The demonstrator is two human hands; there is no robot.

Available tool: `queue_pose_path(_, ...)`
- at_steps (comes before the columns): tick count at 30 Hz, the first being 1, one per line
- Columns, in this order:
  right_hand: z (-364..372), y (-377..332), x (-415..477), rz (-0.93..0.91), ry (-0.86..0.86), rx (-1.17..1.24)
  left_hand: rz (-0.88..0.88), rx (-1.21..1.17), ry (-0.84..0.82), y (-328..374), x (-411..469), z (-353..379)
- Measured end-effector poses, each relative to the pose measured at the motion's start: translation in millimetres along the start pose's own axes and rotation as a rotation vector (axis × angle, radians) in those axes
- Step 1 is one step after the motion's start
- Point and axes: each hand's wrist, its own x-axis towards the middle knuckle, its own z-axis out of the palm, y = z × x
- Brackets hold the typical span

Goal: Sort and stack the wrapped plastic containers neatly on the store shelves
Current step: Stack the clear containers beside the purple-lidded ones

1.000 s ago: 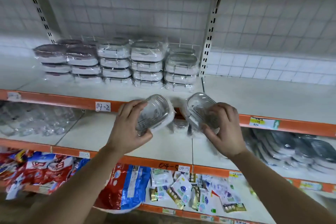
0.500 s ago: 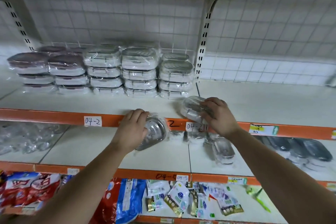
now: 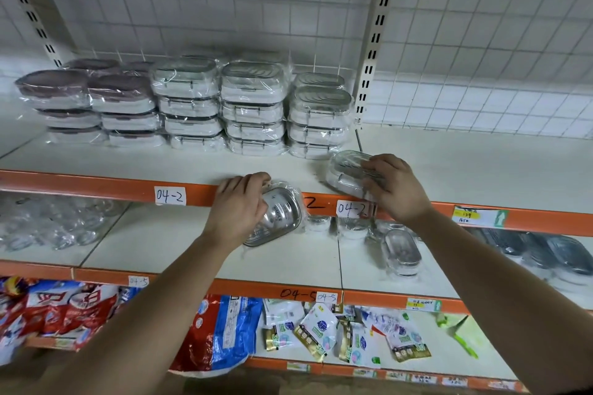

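Observation:
My left hand (image 3: 239, 207) grips a small wrapped clear container (image 3: 282, 216), tilted, in front of the upper shelf's orange edge (image 3: 96, 186). Over at the right, my right hand (image 3: 393, 186) holds another wrapped container (image 3: 345, 171) that lies on the upper shelf near its front. Behind them stand several stacks of wrapped containers (image 3: 253, 107), the left ones with purple-brown lids (image 3: 56, 86). More small wrapped containers (image 3: 401, 250) lie loose on the middle shelf below my right arm.
A slotted shelf upright (image 3: 372, 51) rises behind the stacks, with wire grid backing. The upper shelf's right half (image 3: 481, 163) is bare white. Clear glassware (image 3: 48, 224) sits on the middle shelf's left, dark-lidded packs (image 3: 545, 253) at its right. Snack bags and sachets (image 3: 321, 327) fill the bottom shelf.
My right hand has carried its container up from the middle shelf level onto the upper shelf. My left hand has risen with its container to the shelf's orange edge.

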Motion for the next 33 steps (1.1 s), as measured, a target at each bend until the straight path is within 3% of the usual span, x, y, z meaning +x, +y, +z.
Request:
queue_pose_path(3,-1,3,0,-0.003,-0.018,0.0,-0.038,-0.058,-0.012,0,8,0)
queue_pose_path(11,-9,15,-1,0.007,-0.045,-0.041,-0.103,-0.235,-0.241,-4,59,-5)
queue_pose_path(18,-6,25,-2,0.022,-0.009,-0.07,-0.054,-0.251,-0.148,-2,93,0)
queue_pose_path(23,-2,38,-8,-0.019,0.139,-0.129,-0.033,-0.27,-0.225,0,102,-1)
queue_pose_path(27,2,40,-6,0.012,0.172,-0.106,-0.004,-0.267,-0.333,-7,102,-10)
queue_pose_path(33,1,37,-4,0.074,0.15,-0.067,-0.106,-0.325,-0.598,-11,100,-24)
